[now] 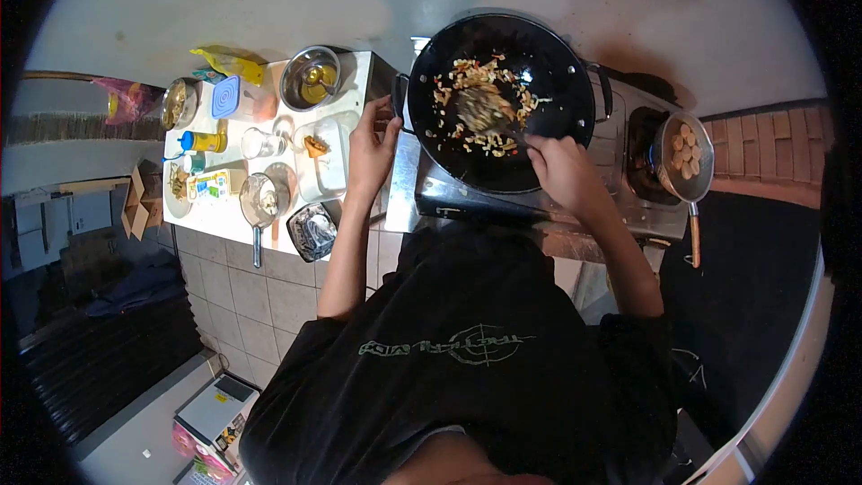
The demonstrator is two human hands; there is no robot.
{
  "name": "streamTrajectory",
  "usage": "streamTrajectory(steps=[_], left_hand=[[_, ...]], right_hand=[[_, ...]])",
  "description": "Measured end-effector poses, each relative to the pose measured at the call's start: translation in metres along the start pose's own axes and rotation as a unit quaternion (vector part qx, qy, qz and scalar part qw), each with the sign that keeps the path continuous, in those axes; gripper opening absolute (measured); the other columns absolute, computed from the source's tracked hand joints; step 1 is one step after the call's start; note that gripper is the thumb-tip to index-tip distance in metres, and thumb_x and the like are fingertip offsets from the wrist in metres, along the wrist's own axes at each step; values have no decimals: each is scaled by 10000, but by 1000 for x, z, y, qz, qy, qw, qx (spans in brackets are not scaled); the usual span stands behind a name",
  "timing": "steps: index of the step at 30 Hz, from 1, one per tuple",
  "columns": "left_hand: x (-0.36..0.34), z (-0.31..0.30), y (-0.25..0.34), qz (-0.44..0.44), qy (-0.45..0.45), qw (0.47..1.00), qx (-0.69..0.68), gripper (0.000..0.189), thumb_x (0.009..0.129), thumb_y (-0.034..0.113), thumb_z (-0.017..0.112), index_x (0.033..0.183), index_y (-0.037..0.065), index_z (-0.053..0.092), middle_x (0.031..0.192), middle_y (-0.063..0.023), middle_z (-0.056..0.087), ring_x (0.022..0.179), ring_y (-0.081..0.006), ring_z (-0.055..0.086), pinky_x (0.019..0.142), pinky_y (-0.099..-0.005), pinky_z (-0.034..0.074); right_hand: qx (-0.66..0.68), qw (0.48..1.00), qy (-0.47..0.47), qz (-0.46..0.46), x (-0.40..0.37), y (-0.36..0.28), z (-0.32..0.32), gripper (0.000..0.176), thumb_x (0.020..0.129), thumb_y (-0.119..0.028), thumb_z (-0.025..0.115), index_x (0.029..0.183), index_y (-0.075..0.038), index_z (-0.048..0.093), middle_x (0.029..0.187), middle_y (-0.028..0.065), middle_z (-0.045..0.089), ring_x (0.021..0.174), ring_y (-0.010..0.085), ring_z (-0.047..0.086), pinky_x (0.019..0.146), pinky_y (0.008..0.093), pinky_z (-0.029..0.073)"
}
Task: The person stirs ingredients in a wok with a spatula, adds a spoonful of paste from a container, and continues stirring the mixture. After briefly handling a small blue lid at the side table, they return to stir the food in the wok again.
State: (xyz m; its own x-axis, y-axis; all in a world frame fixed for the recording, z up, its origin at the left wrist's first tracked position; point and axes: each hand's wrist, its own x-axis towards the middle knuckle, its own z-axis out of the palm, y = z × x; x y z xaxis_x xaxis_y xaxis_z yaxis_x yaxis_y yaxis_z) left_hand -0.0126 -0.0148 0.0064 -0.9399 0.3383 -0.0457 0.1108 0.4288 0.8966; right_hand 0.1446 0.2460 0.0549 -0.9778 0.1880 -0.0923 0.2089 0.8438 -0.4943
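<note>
A large black wok (pixel 458 40) sits on the stove in front of me, with chopped vegetables (pixel 496 144) scattered over its bottom. My left hand (pixel 371 145) is closed round the wok's left loop handle (pixel 400 94). In my right hand (pixel 566 172), over the near right side of the wok, is the handle of a cooking spatula (pixel 515 133). Its head is smeared by motion among the food in the middle of the wok. The wok's other loop handle (pixel 604 94) sticks out on the right, apart from both hands.
At right, a frying pan (pixel 707 162) with round browned pieces stands over a lit burner. The white table (pixel 359 72) on the left carries a steel bowl (pixel 305 63) with yellow liquid, a plastic container (pixel 334 181), a small saucepan (pixel 258 224) and a black dish (pixel 312 232).
</note>
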Motion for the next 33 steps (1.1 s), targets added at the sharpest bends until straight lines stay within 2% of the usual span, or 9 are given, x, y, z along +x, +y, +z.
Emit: streamTrajectory(steps=[3,7,9,13,15,22,26,29,33], left_hand=[[-2,0,-2,6,-2,1000,0,385,959,96,637,1326,10,558,1038,-119,707,916,-151,660,810,-300,520],[-3,5,-5,24,11,1000,-10,383,960,94,637,1324,6,558,1023,-116,709,903,-152,660,806,-295,518],[-2,3,-4,18,12,1000,6,351,954,79,632,1293,20,558,992,-135,706,881,-198,680,781,-322,535],[-2,2,-7,25,10,1000,12,352,953,70,633,1293,22,558,983,-138,705,866,-200,676,779,-320,534],[-2,4,-9,32,16,999,-1,351,954,72,633,1294,22,558,985,-139,705,861,-201,674,773,-320,532],[-4,0,-7,28,2,999,18,344,964,70,623,1296,18,550,990,-137,699,865,-191,670,777,-318,532],[-4,5,-5,32,11,999,-12,341,964,64,621,1294,15,549,980,-139,698,862,-187,670,775,-315,534],[-3,3,-8,46,21,999,-2,343,960,58,625,1292,12,547,980,-140,698,852,-183,672,763,-311,536],[-3,3,-9,42,11,999,-6,342,956,46,624,1287,8,546,969,-134,694,842,-179,672,754,-307,539]], right_hand=[[-11,997,-75,11,-14,-16,-18,231,949,-185,616,1111,-51,711,890,215,664,857,396,613,794,470,498],[35,999,-5,-28,4,0,-1,228,949,-163,601,1107,-39,708,904,225,673,837,413,617,776,484,501],[8,995,-66,70,13,0,-2,236,951,-154,589,1117,-37,707,910,247,676,841,426,610,789,489,500],[5,993,-101,56,-2,-15,-24,241,953,-161,589,1127,-43,707,908,268,671,852,444,621,785,494,505],[40,999,-6,-18,-2,-18,-29,248,953,-172,592,1128,-41,708,893,272,666,868,458,624,783,504,504],[-40,997,-51,34,6,5,-9,260,940,-174,608,1148,-45,696,880,265,672,855,444,634,789,502,514],[66,994,-88,5,10,2,-21,274,938,-202,618,1131,-29,706,934,267,675,825,434,660,763,505,529],[57,998,31,-11,23,8,-9,288,936,-204,622,1152,-33,705,916,257,681,860,427,656,808,487,520],[105,994,8,16,37,3,-7,280,932,-210,630,1138,-40,712,908,255,684,880,428,651,840,492,509]])
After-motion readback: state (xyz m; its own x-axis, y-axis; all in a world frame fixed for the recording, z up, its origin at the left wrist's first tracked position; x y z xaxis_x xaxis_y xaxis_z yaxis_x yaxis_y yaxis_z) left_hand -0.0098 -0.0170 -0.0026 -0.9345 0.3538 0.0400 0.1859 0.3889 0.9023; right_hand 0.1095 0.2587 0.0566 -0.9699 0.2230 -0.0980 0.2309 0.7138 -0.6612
